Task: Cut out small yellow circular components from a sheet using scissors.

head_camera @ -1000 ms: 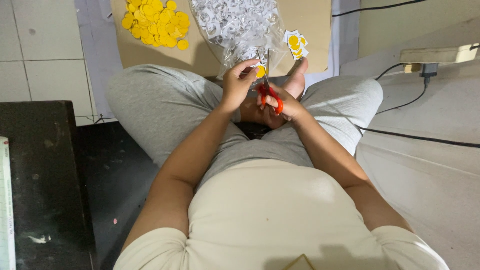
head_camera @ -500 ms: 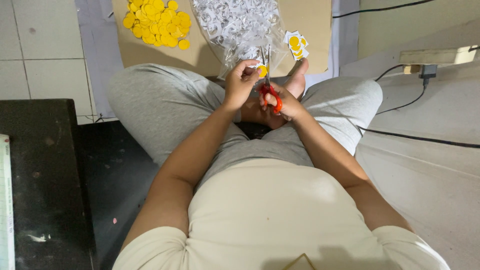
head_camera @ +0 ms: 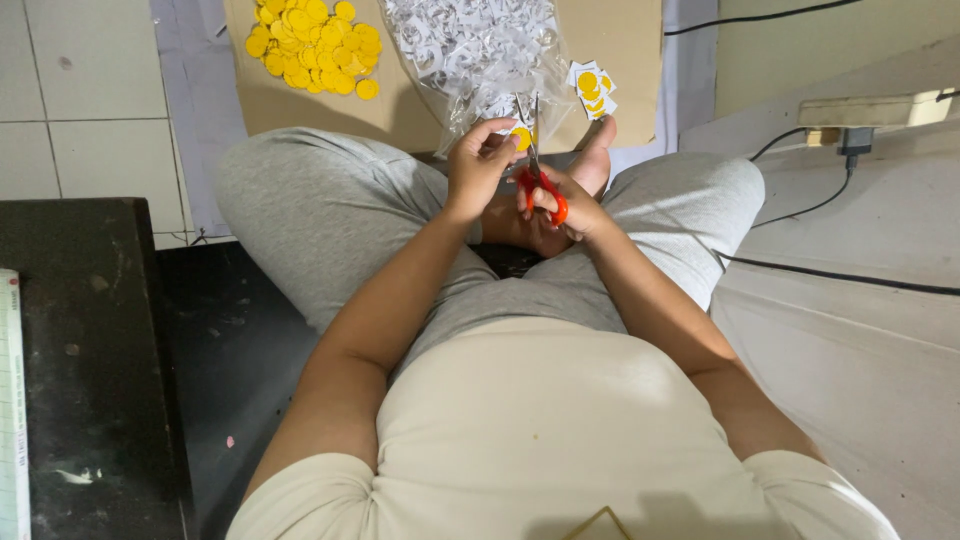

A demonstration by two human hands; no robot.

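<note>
gripping red-handled scissors (head_camera: 540,185), right hand (head_camera: 565,205) fingers closed, left hand (head_camera: 478,165) fingers pinching yellow paper piece (head_camera: 520,137), near cardboard sheet (head_camera: 630,40) edge

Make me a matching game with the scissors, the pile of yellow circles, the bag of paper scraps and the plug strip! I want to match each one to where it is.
Things:
1. scissors
2. pile of yellow circles
3. bag of paper scraps
4. plug strip

Places:
A. far left on the brown cardboard
B. off to the right, with black cables running from it
C. in the right hand
D. middle of the cardboard, just beyond the left hand

Pairs: 1-C, 2-A, 3-D, 4-B
</note>
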